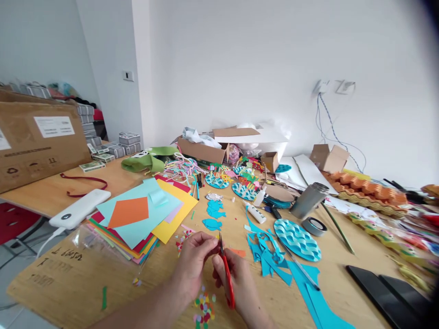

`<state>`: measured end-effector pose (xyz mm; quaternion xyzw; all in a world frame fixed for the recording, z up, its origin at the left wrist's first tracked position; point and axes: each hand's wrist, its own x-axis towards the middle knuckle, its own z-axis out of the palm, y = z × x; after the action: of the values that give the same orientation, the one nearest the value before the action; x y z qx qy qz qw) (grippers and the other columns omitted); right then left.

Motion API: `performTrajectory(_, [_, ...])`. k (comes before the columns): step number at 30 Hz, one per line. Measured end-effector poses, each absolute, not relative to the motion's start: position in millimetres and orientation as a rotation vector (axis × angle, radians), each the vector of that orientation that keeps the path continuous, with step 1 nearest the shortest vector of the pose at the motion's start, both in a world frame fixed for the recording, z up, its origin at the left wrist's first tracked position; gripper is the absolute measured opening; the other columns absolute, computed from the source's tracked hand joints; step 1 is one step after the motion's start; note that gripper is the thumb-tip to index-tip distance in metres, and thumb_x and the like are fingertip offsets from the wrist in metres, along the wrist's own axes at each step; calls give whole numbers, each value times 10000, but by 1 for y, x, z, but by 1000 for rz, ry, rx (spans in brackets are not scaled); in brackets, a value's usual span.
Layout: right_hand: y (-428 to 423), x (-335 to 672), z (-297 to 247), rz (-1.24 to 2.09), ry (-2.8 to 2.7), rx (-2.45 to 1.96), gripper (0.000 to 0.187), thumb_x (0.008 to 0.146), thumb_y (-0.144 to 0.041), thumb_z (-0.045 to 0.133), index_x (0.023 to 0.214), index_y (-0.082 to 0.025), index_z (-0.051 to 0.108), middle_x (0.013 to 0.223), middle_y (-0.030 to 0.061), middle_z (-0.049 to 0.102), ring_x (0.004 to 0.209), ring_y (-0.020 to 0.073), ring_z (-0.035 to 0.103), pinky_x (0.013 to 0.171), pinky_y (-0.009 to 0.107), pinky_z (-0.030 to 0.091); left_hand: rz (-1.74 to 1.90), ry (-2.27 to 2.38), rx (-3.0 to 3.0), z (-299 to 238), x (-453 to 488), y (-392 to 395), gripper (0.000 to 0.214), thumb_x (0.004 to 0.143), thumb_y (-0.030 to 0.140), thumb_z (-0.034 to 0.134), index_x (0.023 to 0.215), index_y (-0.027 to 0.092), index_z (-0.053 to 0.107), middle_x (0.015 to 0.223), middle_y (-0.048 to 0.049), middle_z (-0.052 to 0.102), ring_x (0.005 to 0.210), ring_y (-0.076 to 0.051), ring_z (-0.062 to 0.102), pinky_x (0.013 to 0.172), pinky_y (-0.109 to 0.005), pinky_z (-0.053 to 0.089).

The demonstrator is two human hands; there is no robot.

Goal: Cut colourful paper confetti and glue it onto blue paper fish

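— What are the hands busy with?

— The right hand (240,285) is clenched around the red plastic handles of a pair of scissors (226,274). The thin dark blades point away from the person and look nearly closed.

— And the other one?

— The left hand (194,260) sits just left of the blades. Its fingers are curled and pinched together right at the tips. Whatever they pinch is too small to make out.

— So where are the scissors, exactly?

— Between the two hands, held just above the near edge of the counter (68,283), which is pale wood with a visible grain.

— What lies underneath?

— A scatter of tiny paper bits (204,310) in pink, yellow and green, close to the wrists.

— Anything else near?

— Just beyond the left hand are flat blue fish cut-outs (214,209). Right of the scissors there is a heap of jagged blue scraps (267,256), and beyond it a round blue disc (297,238) with a raised wave pattern.

— And further left?

— A fanned stack of smooth coloured sheets (164,214) with an orange sheet (128,211) on top, and beside it a glossy white power bank (80,208).

— Any tools?

— A small white glue bottle (255,213), a dull metal flask (308,201) lying tilted, and a grey tape roll (314,226), all well apart from the hands.
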<state>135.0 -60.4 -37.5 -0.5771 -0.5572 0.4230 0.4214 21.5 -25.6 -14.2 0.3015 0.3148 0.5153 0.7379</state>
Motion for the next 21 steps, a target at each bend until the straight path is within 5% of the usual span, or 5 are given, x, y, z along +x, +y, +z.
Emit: performTrajectory(21, [-61,133,-38,1061,-1383,-1487,502,791,-657,571,680,-172,502,517,-10,542,418,106,505,402,201,369,1148,673,620,-19,24,-25,162,624,279,786,622,160,676,592,-11,643,610,-139,592,592,-228,440])
